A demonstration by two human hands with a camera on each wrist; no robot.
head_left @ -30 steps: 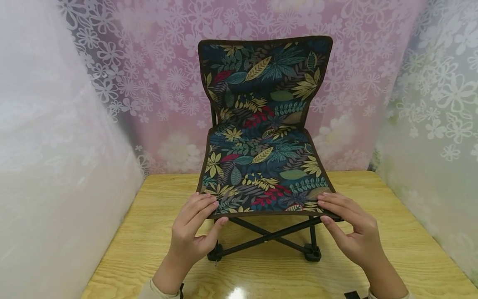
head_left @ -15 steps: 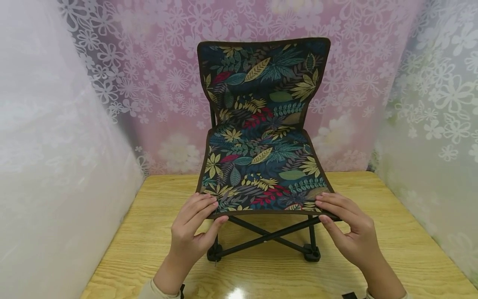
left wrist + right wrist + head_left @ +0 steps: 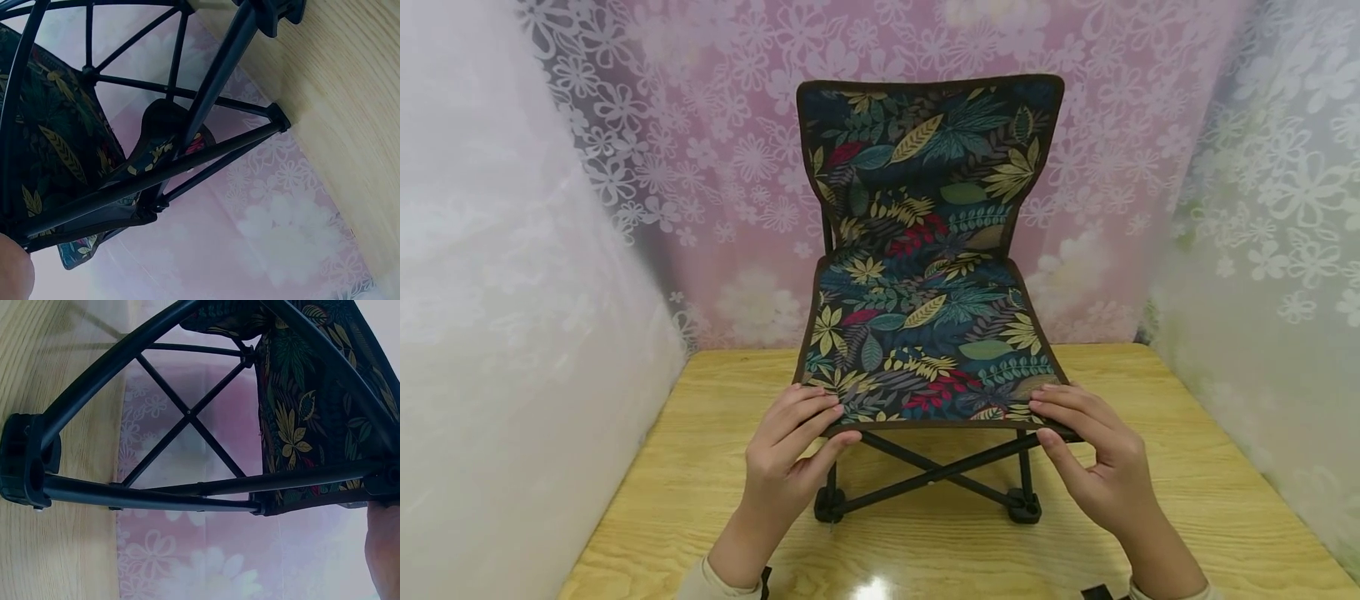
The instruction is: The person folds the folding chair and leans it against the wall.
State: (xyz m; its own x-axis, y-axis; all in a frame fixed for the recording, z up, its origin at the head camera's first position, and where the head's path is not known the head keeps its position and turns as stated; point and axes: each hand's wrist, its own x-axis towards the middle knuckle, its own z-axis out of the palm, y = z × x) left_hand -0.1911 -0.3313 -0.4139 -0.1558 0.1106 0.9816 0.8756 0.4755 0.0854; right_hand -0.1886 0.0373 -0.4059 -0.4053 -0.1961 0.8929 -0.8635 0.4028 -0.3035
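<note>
A folding chair (image 3: 925, 333) with dark leaf-print fabric and brown edging stands unfolded in the head view, its backrest away from me. My left hand (image 3: 793, 450) grips the front left corner of the seat, fingers on top and thumb at the front edge. At the front right corner my right hand (image 3: 1097, 458) holds the seat the same way. Black crossed tubes (image 3: 932, 475) show below the seat. The left wrist view shows the frame's black tubes (image 3: 156, 178) from beneath, and the right wrist view shows a black plastic foot (image 3: 25, 459) on the wood.
The chair stands on a wooden table (image 3: 700, 500). Behind it hangs a pink flowered curtain (image 3: 722, 167). Pale sheets close in the left side (image 3: 512, 292) and the right side (image 3: 1270, 333). A dark strap end (image 3: 1097, 592) shows near the right sleeve.
The chair and my right hand have shifted very slightly leftward in the head view. Both hands keep their hold on the seat corners.
</note>
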